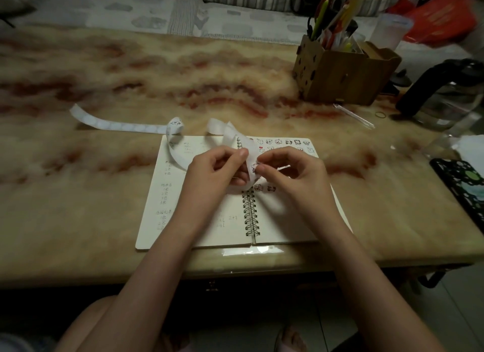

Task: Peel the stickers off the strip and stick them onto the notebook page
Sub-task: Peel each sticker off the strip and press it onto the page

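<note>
Hands meet just above the spiral binding of the open notebook (183, 220). Left hand (217, 168) has its fingers curled, thumb and forefinger pinching the sticker strip (117, 125) and holding it up off the page. Right hand (288, 168) is also curled, its tips nipping a cartoon sticker (254, 167) on the held stretch; whether its edge is lifted yet, I cannot tell. The held stretch runs away from the person between the two hands, then loops left over the written page and trails across the counter (78, 194) to the far left. Right page (301, 220) lies directly under the right hand, with sticker rows along its top. Judgement: the right hand is nearer for placing, and bare paper lies toward the person from the last stickers.
</note>
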`<move>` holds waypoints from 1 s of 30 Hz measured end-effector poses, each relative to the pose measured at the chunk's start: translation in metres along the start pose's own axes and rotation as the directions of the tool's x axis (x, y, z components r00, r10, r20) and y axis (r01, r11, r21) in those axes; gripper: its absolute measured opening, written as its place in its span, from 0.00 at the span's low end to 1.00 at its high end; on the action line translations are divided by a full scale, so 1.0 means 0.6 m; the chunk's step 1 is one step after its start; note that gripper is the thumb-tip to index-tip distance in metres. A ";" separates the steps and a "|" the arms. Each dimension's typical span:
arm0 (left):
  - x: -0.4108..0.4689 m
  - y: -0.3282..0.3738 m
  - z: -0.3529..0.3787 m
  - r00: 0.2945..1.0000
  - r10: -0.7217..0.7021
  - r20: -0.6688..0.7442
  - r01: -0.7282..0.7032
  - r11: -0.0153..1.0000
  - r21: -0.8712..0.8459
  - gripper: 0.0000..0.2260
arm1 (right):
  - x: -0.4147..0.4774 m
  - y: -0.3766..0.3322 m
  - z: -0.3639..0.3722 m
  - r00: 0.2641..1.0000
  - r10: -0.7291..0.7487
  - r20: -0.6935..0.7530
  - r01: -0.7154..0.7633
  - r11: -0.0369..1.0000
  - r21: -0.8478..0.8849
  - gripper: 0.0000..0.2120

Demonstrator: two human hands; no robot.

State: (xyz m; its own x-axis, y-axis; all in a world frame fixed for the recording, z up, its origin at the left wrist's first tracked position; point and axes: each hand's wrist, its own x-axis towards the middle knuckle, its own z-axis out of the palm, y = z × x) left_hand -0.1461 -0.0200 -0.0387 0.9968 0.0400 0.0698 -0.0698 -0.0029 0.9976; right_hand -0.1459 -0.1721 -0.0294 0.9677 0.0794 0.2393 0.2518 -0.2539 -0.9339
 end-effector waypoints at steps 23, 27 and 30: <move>-0.002 -0.003 0.002 0.998 -0.056 -0.017 0.057 0.997 0.048 0.05 | 0.001 0.011 -0.005 0.998 -0.058 0.024 0.061 0.989 -0.134 0.03; 0.000 -0.003 0.001 0.996 -0.074 -0.047 0.076 0.997 0.035 0.05 | -0.001 0.004 -0.009 0.996 -0.070 0.050 0.075 0.993 -0.096 0.04; 0.000 -0.004 0.000 0.996 -0.070 -0.056 0.073 0.996 0.053 0.06 | 0.000 -0.003 -0.018 0.998 0.014 0.054 -0.014 1.000 0.010 0.04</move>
State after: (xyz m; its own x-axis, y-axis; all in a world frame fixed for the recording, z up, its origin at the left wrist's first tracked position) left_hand -0.1460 -0.0198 -0.0409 0.9954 0.0961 -0.0001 0.0052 -0.0525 0.9986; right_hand -0.1463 -0.1819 -0.0246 0.9690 0.1274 0.2118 0.2377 -0.2456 -0.9398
